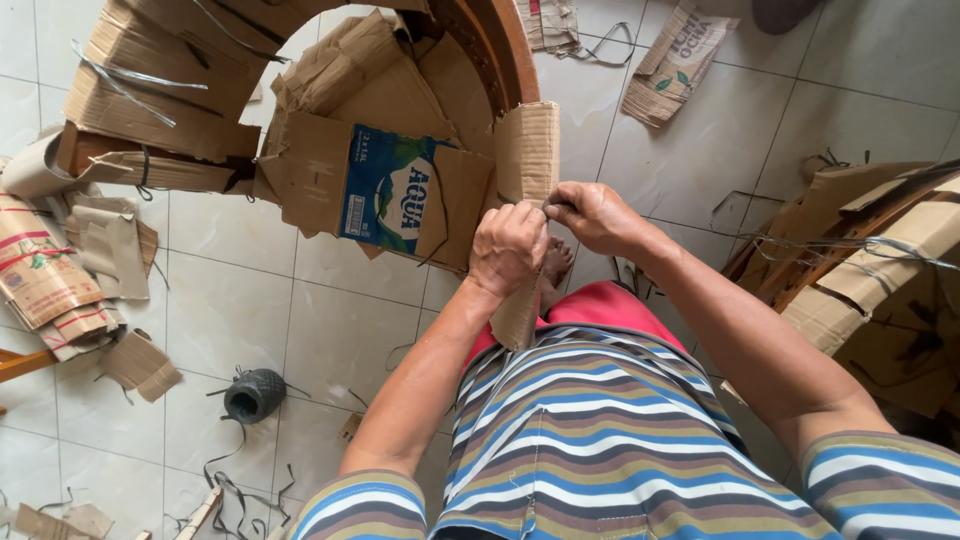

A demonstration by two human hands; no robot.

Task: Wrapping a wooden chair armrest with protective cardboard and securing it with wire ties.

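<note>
Head view is showing a curved wooden frame (495, 50) wrapped in cardboard (380, 185) standing on the tiled floor (300, 330); a cardboard strip (527, 150) is hanging at its end, where the left hand (508, 248) and right hand (593, 215) are both pinching it closed

Two hands (507, 247) (597, 215) – one twine spool (254, 394) – cardboard scraps, perhaps ten.

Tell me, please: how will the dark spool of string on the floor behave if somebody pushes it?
The dark spool lies on its side on smooth tiles, so it would probably roll or slide easily. It looks small and wound from thin strapping, so likely light. Its loose tail trails over the floor and would probably drag or unwind behind it.
</note>
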